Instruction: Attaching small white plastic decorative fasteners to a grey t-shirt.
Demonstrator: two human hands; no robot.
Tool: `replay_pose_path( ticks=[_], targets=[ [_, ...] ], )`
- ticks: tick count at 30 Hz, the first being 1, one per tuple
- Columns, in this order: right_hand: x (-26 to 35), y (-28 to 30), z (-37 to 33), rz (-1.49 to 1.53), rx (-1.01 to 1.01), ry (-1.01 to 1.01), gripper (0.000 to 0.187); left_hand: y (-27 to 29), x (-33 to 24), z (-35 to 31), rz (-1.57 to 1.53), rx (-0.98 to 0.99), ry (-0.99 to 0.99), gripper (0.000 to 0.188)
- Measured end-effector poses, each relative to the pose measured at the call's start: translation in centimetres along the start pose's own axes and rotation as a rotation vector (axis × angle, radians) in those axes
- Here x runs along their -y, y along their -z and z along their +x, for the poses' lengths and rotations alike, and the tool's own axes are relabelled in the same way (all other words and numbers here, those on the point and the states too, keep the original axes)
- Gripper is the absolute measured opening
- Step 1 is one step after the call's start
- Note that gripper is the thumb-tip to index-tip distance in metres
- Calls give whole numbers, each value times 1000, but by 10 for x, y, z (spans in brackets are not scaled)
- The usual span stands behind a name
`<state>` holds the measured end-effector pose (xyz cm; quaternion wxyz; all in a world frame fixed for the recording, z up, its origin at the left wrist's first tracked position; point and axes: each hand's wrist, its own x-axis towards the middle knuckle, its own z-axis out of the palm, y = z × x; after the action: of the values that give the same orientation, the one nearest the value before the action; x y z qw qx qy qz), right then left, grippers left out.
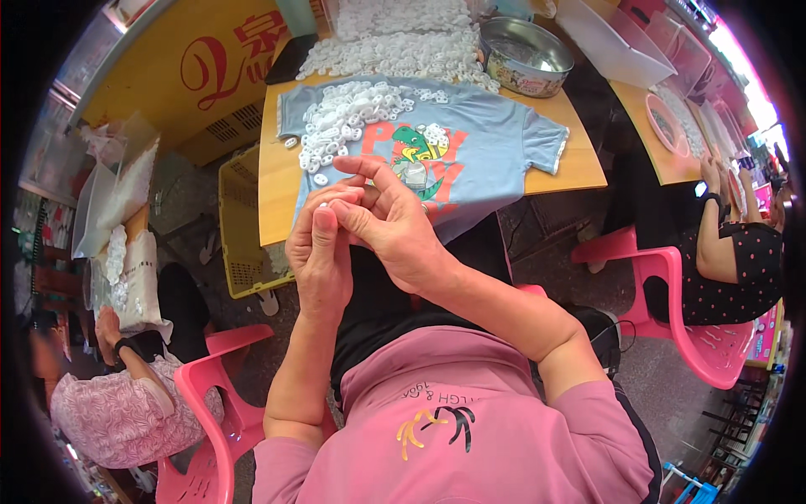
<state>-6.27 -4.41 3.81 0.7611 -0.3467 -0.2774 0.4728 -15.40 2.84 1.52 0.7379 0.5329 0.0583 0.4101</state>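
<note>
My left hand [317, 252] and my right hand [388, 217] meet above the near edge of the table, fingertips pinched together. A speck of a small white piece [325, 204] shows between them; the fingers hide the rest. Just beyond lies a grey-blue T-shirt [495, 126] with a dinosaur print, spread over the tabletop. On its left part sits a heap of small white oval plastic pieces [340, 118], several of them with holes. One loose oval piece [321, 180] rests close to my fingers. A smaller cluster of white pieces [434, 134] lies on the print.
Behind the shirt spreads a larger pile of white pieces [395, 59], beside a round metal tin [525, 67]. A yellow crate [239, 218] stands left of the table [571, 164]. People sit at both sides on pink chairs [220, 412], working at other tables.
</note>
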Motion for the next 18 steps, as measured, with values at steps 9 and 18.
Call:
replay_pose_path(
  ticks=[9,18],
  targets=[
    [24,43,13,-410,61,-41,39,42,-23,2,375,-228,9,27],
    [79,179,61,-1119,-330,173,23,207,-10,1,869,-450,97,43]
  ],
)
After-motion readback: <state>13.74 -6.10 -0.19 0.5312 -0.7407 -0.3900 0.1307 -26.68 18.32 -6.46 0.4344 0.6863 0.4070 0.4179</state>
